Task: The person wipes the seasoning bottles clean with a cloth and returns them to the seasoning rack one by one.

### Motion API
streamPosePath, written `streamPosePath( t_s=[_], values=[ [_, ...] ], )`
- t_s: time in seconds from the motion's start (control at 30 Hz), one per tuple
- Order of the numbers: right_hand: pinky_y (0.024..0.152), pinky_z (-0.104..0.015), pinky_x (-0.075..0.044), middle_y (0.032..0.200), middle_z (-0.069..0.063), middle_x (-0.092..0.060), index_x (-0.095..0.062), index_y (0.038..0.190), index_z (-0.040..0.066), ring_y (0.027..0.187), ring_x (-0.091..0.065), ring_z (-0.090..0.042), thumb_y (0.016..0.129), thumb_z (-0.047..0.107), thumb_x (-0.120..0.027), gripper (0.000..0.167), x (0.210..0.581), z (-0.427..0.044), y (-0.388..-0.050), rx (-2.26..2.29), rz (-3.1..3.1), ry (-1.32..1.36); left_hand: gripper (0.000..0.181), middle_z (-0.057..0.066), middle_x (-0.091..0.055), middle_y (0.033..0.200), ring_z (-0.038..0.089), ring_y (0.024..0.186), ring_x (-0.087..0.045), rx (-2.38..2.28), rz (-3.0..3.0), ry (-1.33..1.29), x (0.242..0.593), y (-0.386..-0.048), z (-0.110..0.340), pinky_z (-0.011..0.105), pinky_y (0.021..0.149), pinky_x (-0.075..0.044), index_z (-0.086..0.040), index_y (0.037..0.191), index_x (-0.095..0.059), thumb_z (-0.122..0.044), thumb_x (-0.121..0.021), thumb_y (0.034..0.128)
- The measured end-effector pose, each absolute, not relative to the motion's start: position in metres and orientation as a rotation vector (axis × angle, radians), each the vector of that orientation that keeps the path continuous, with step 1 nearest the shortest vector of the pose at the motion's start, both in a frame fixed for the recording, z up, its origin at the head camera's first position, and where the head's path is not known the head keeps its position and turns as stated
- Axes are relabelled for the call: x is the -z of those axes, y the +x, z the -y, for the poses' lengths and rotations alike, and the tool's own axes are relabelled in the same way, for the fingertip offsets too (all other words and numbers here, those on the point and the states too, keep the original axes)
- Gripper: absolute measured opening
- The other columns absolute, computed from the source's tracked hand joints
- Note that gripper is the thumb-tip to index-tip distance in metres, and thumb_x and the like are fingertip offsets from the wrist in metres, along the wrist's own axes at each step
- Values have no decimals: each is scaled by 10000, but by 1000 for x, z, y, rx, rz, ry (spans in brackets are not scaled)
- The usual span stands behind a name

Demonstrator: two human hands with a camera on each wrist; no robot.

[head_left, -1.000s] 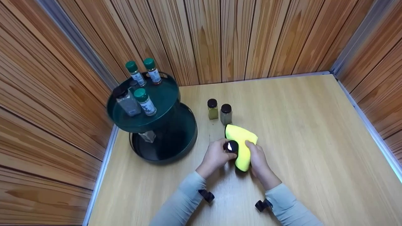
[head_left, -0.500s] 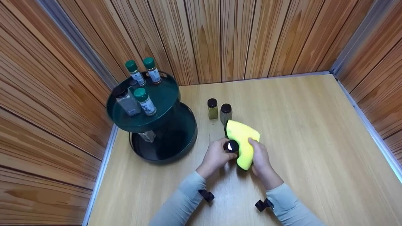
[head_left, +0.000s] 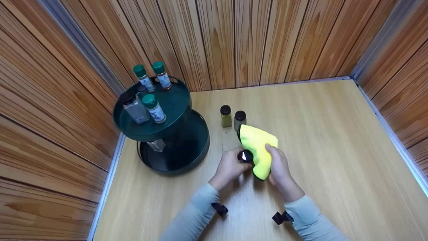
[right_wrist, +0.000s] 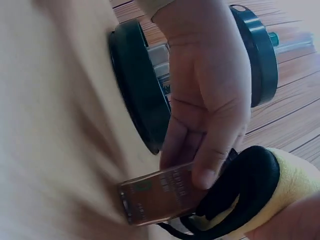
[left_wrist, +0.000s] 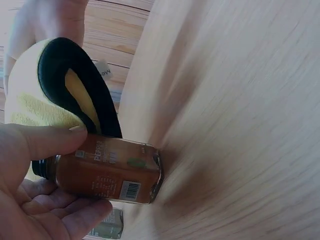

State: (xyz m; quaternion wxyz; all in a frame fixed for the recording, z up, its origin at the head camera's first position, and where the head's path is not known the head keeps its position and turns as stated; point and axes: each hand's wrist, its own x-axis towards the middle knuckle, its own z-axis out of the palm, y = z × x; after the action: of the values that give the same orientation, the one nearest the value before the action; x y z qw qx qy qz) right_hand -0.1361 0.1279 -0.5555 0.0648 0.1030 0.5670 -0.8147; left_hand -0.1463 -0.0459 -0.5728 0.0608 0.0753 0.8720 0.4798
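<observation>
My left hand (head_left: pixel 229 167) holds a pepper jar (left_wrist: pixel 112 172), thumb on one side and fingers on the other. It is a squarish clear jar with reddish-brown contents, printed lettering and a black cap (head_left: pixel 246 156). My right hand (head_left: pixel 280 167) grips a folded yellow cloth (head_left: pixel 258 145) with a black border (left_wrist: pixel 65 65). The cloth lies against the jar's side near the cap. Right-hand fingers are mostly hidden behind the cloth. Beyond it stand two black-capped jars, one with greenish-yellow contents (head_left: pixel 226 117) and one greyish (head_left: pixel 240 117), its lower part covered by the cloth.
A dark green two-tier round rack (head_left: pixel 174 107) stands at the left. Its upper tier bears several jars, including a green-capped jar (head_left: pixel 154 108) and a large dark-capped jar (head_left: pixel 135 107). Another jar (head_left: pixel 157 145) sits on the lower tier. Wood-panelled walls (head_left: pixel 217 40) border the table (head_left: pixel 334 140).
My right hand has slid the yellow cloth a little away from me and to the right along the jar. The left hand and the pepper jar have stayed in place.
</observation>
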Motion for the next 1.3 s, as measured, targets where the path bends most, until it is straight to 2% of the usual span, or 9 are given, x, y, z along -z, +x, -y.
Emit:
streamPosePath(
  t_s=[0.27, 0.33, 0.57, 0.7, 0.83, 0.93, 1.17, 1.3],
  values=[
    [816, -290, -539, 1024, -81, -665, -573, 1226, -18, 888, -637, -155, 1080, 311, -458, 378, 591, -125, -137, 2293, -1796, 418, 509, 124, -739, 1173, 268, 1122, -685, -1476, -2602, 186, 576, -148, 45, 361, 983, -537, -8, 1236, -689, -97, -869, 769],
    [820, -284, -529, 1017, -72, -662, -583, 1211, -10, 889, -629, -149, 1078, 304, -463, 361, 585, -125, -138, 2274, -1798, 408, 507, 116, -737, 1181, 258, 1128, -682, -1478, -2594, 171, 576, -148, 45, 364, 991, -535, -15, 1240, -688, -92, -865, 771],
    [707, -293, -534, 834, -47, -660, -612, 1061, -29, 754, -632, -163, 1046, 294, -507, 340, 558, -123, -135, 2424, -1764, 320, 472, 121, -744, 1161, 274, 1107, -691, -1451, -2628, 195, 578, -147, 48, 374, 972, -541, -19, 1201, -697, -96, -857, 763],
    [724, -291, -535, 867, -43, -659, -605, 1112, -22, 776, -630, -155, 1066, 303, -478, 352, 572, -122, -134, 2426, -1778, 339, 478, 113, -744, 1156, 267, 1101, -688, -1464, -2635, 194, 578, -148, 48, 368, 966, -541, -22, 1202, -697, -107, -858, 760],
    [787, -277, -537, 974, -47, -685, -603, 1191, -21, 852, -640, -132, 1086, 303, -446, 375, 591, -119, -135, 2321, -1832, 393, 486, 118, -739, 1160, 260, 1096, -685, -1478, -2625, 166, 578, -148, 48, 366, 965, -545, -23, 1215, -694, -100, -857, 763],
    [826, -274, -528, 1009, -43, -685, -600, 1210, -31, 894, -635, -130, 1080, 289, -455, 375, 590, -117, -136, 2298, -1828, 399, 488, 110, -740, 1157, 248, 1085, -686, -1469, -2633, 141, 578, -148, 48, 364, 964, -545, -34, 1219, -695, -100, -853, 763],
    [668, -298, -538, 800, -63, -659, -613, 1025, -38, 711, -632, -171, 1044, 259, -498, 319, 561, -119, -133, 2502, -1752, 365, 443, 81, -754, 1115, 191, 1038, -689, -1429, -2683, 186, 579, -145, 46, 339, 944, -543, -47, 1169, -708, -108, -858, 756],
    [642, -303, -540, 776, -71, -658, -620, 1000, -44, 681, -632, -172, 1061, 254, -465, 342, 563, -119, -127, 2551, -1754, 322, 436, 77, -753, 1125, 214, 1062, -694, -1423, -2689, 193, 579, -145, 44, 336, 945, -545, -66, 1165, -707, -134, -855, 760]
  ],
)
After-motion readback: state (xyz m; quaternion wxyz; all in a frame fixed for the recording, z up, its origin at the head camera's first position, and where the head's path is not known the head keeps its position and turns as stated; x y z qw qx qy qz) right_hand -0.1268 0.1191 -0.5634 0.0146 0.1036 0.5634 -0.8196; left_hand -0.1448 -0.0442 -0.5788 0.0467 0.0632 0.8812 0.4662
